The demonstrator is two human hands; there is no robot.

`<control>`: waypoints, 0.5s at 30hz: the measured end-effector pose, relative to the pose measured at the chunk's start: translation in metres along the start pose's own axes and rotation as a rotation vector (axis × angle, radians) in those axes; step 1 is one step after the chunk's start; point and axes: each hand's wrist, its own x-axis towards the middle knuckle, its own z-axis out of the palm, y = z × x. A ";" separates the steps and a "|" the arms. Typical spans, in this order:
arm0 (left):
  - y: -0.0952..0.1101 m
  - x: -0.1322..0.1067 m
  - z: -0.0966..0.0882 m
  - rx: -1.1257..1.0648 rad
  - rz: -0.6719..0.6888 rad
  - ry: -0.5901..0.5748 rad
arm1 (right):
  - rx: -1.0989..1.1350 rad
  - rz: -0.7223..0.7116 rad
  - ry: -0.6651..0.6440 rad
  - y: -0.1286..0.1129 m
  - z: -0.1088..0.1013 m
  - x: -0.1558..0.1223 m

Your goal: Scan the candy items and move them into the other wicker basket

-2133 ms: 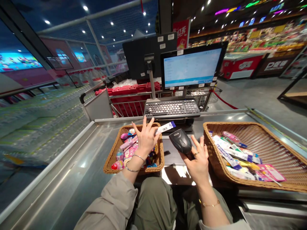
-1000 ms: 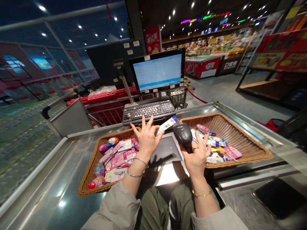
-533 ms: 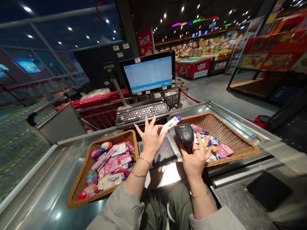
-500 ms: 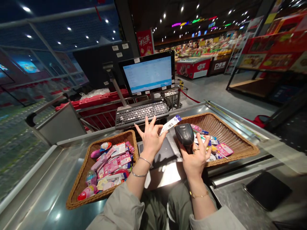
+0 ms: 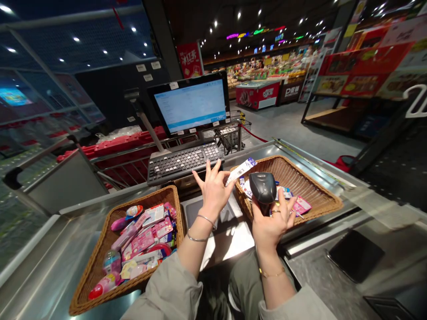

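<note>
My left hand (image 5: 213,189) is raised over the counter and pinches a long white and blue packet (image 5: 240,170) between thumb and forefinger, its other fingers spread upward. My right hand (image 5: 271,222) grips the handle of a black barcode scanner (image 5: 263,186), whose head points at the packet. Both hands hover between two wicker baskets. The left basket (image 5: 91,275) holds several pink toys and packets. The right basket (image 5: 320,200) holds a few flat packets behind the scanner.
A keyboard (image 5: 183,162) and a lit monitor (image 5: 190,106) stand behind the hands on the steel checkout counter (image 5: 50,271). Red shopping carts (image 5: 120,146) stand beyond the counter. A dark pad (image 5: 355,255) lies at the right. Store shelves and a freezer fill the background.
The view has swung to the right, so the baskets and screen sit further left in the picture. Both hands keep the same hold on the packet and scanner, close together.
</note>
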 end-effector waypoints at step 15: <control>0.034 0.031 0.023 -0.032 0.083 0.001 | -0.015 0.035 0.108 -0.001 -0.008 0.013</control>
